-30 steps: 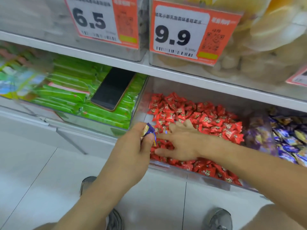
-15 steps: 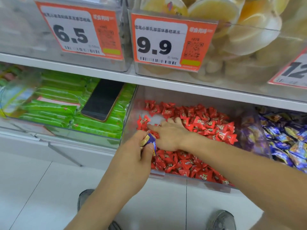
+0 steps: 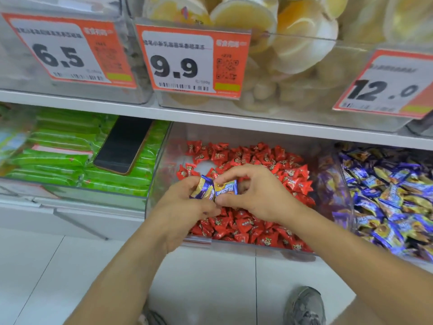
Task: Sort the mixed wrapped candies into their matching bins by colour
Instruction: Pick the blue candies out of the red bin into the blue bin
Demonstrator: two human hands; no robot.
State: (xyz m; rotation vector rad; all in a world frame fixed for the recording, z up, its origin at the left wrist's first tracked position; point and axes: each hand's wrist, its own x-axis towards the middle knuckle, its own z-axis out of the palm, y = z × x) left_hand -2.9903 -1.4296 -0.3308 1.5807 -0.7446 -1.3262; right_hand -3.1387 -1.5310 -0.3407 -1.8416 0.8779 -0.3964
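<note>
Fingers of both hands pinch blue candies above red bin.

White shelf board carrying clear bins with orange price tags. Below that board, clear bin of red candies; left of it green packets; right, blue-purple candies.

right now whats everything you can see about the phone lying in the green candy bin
The phone is a dark slab with a black glossy face, rounded corners and a thin coppery edge showing along its right side and bottom. Its screen looks off. It lies flat and face up on the green wrapped candies, turned at a slant so its top end points up and to the right, tucked under the white shelf. Only the green wrappers beneath touch it; neither hand is near it.
</note>
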